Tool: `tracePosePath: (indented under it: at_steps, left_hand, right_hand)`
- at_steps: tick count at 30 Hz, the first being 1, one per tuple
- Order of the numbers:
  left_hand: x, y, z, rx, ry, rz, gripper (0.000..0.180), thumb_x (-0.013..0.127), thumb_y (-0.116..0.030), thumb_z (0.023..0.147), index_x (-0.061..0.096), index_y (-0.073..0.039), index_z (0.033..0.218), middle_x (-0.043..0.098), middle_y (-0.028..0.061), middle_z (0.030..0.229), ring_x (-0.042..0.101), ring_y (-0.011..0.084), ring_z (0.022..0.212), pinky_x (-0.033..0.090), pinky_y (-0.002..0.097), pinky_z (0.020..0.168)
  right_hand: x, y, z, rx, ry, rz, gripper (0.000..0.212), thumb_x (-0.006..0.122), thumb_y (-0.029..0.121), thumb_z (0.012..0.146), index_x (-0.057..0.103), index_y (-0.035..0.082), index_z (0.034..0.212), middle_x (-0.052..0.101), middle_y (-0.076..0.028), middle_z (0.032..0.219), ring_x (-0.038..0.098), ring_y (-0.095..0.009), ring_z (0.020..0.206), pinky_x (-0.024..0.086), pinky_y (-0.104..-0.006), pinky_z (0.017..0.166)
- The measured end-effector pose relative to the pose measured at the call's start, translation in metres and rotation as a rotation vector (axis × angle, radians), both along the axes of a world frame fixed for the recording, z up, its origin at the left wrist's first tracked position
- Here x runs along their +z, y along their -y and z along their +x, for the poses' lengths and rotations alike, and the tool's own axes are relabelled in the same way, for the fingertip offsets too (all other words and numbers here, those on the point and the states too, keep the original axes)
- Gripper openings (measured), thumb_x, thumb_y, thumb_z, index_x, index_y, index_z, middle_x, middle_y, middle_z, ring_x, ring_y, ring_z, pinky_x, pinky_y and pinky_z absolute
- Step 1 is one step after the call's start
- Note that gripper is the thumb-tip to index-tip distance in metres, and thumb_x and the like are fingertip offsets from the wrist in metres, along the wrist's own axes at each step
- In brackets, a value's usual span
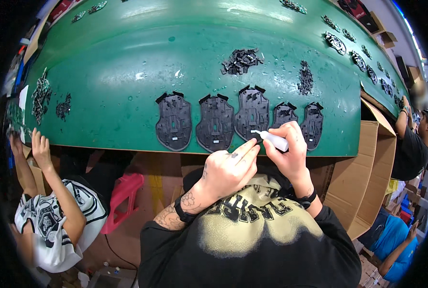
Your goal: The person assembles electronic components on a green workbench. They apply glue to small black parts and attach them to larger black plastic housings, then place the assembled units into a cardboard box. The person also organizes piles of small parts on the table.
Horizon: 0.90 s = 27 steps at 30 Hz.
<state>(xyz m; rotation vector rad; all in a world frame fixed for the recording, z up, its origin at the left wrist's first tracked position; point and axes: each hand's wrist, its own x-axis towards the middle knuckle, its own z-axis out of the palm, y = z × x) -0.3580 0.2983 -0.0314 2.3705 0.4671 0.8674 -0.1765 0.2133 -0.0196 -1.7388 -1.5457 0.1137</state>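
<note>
While the right hand [290,146] grips a small white squeeze bottle [275,140] with its nozzle pointing left toward the lower edge of the middle black plastic plate [252,114], the left hand [230,168] sits just beside it, fingers curled narrow, thumb and forefinger pinched together at the nozzle tip — whether they hold something tiny there cannot be told. Both hands work right at the near edge of the green desk [127,72], over the row of five black plates lying side by side.

The likeliest trouble, judging from this, is a squeeze too firm: the bottle's contents could run past the spot and onto the green surface or the fingertips, since the nozzle is close to both. The plate under the hands lies close to the desk's edge, so a nudge toward the body could tip it off into the lap. The neighbouring plate [284,115] beyond the right hand is partly covered by that hand and could be dragged along by it.

Room is tight sideways — plates to the left [215,122] and right [313,124] lie just beside the hands. Forward there is open green surface before the heaps of small black parts [241,61]. An open cardboard box [367,173] stands to the right of the right hand, and another person's hands [34,146] rest on the desk edge well off to the left.
</note>
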Motion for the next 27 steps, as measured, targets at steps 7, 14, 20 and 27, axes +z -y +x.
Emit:
tracePosePath:
  at_steps: [7, 14, 20, 27]
  left_hand:
    - [0.002, -0.003, -0.015, 0.002, 0.063, 0.029, 0.023, 0.072, -0.004, 0.074, 0.075, -0.002, 0.097, 0.076, 0.011, 0.102, 0.069, 0.0168, 0.065, 0.048, 0.028, 0.052]
    - [-0.007, -0.011, -0.051, 0.143, 0.051, 0.092, 0.021, 0.072, -0.007, 0.074, 0.075, -0.001, 0.094, 0.076, 0.0098, 0.102, 0.064, 0.0147, 0.056, 0.047, 0.0269, 0.05]
    - [-0.014, -0.006, -0.056, 0.176, 0.04, 0.052, 0.023, 0.071, -0.006, 0.075, 0.075, -0.003, 0.097, 0.076, 0.0096, 0.105, 0.067, 0.0144, 0.061, 0.047, 0.0265, 0.052]
    - [-0.015, -0.007, -0.056, 0.166, 0.041, 0.047, 0.022, 0.071, -0.006, 0.075, 0.075, -0.003, 0.097, 0.076, 0.0096, 0.106, 0.068, 0.0139, 0.064, 0.047, 0.026, 0.053]
  right_hand:
    - [0.012, -0.006, -0.011, 0.061, -0.112, 0.024, 0.032, 0.081, 0.005, 0.071, 0.065, 0.002, 0.099, 0.064, -0.011, 0.087, 0.059, -0.029, 0.08, 0.047, -0.0388, 0.071]
    - [0.006, -0.025, -0.039, 0.25, -0.049, -0.041, 0.036, 0.083, 0.01, 0.07, 0.065, 0.006, 0.101, 0.064, -0.008, 0.088, 0.06, -0.029, 0.083, 0.044, -0.0398, 0.074]
    - [0.002, -0.032, -0.043, 0.256, -0.005, -0.037, 0.035, 0.083, 0.01, 0.07, 0.065, 0.005, 0.1, 0.063, -0.008, 0.087, 0.058, -0.027, 0.081, 0.044, -0.0394, 0.073]
    - [0.001, -0.031, -0.042, 0.251, -0.022, -0.037, 0.033, 0.082, 0.011, 0.071, 0.065, 0.004, 0.098, 0.063, -0.008, 0.085, 0.058, -0.027, 0.079, 0.043, -0.0393, 0.072]
